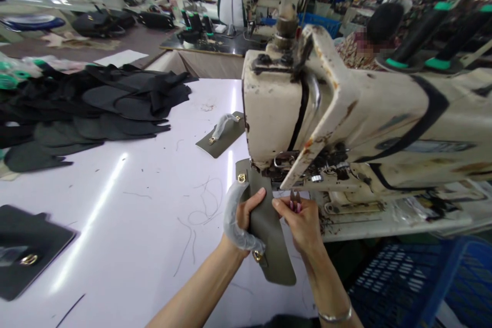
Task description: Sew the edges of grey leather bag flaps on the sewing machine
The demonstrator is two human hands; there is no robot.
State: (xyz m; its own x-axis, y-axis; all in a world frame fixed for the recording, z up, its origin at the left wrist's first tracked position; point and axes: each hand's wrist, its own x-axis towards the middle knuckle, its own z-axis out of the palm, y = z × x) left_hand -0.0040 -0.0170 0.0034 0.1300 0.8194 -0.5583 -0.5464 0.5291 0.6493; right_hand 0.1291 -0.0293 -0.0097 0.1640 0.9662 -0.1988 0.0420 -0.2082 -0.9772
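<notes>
Olive panel [277, 251]: right by the sewing machine [272, 107], over the white surface [154, 251].
Left hand [245, 210]: through the wrapped handle [231, 210], gripping the panel.
Right hand [304, 220]: pinching the panel's edge, snips [295, 202] tucked in fingers.

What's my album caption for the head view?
At a sewing machine, left hand holds an olive panel with a wrapped handle; right hand, holding small snips, is beside it.

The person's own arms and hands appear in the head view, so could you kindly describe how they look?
The left grip is an ungloved hand, as is the right grip. Neither the left forearm nor the right forearm shows a sleeve. A narrow, shiny, silver-coloured bangle circles the right forearm; the visible left forearm has none.
</notes>
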